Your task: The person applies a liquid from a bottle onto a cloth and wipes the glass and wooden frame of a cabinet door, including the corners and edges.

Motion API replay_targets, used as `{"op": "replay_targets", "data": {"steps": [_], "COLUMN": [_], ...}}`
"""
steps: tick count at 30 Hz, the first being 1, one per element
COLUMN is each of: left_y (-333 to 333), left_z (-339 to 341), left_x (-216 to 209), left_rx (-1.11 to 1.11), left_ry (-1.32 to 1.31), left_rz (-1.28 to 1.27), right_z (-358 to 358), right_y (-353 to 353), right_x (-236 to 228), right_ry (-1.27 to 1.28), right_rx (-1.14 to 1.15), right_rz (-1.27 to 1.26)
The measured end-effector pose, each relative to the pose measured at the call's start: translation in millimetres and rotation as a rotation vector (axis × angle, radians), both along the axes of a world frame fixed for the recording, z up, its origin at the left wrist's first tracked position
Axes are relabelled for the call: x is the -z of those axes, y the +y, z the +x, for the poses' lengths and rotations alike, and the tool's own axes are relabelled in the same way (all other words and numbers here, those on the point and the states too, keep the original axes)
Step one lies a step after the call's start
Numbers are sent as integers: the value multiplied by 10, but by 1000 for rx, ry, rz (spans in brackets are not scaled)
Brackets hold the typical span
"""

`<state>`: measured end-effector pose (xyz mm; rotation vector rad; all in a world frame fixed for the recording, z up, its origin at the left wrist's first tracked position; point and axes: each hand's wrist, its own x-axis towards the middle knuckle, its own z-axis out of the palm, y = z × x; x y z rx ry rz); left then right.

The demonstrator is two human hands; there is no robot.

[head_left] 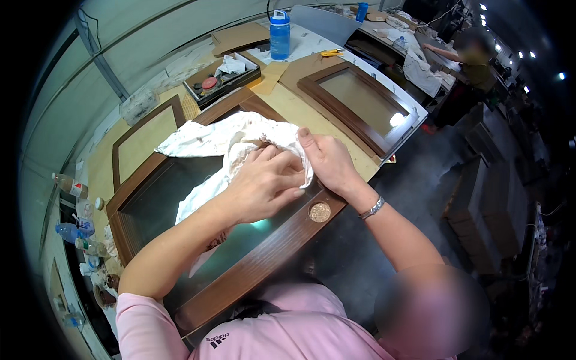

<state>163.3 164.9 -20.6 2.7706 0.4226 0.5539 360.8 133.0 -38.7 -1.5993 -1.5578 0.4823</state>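
In the middle, the left hand and right hand grip a crumpled white cloth, probably keeping it bunched.

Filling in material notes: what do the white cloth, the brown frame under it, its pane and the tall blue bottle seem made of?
White cloth: soft matte fabric, perhaps cotton; it creases loosely.
Brown frame: wood or wood-look, satin; grain lines show.
Pane: probably glass, glossy; it mirrors a bright patch.
Tall blue bottle: likely smooth plastic; the body looks translucent.
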Motion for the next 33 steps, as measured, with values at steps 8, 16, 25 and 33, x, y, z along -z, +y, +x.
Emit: {"op": "replay_targets", "data": {"steps": [8, 16, 25, 33], "left_y": [380, 150, 310, 126], "left_z": [-623, -1726, -204, -2154], "left_x": [127, 55, 80, 71], "left_rx": [-340, -706, -121, -669], "left_ry": [22, 151, 41, 73], "left_rz": [30, -194, -324, -128], "right_z": [-74, -91, -131, -100], "right_y": [1, -90, -64, -83], "right_x": [-49, -146, -156, -135], "right_ry": [-62, -282, -445, -454], "right_rx": [6, 2, 32, 85], "right_rz": [-89, -169, -157, -200]}}
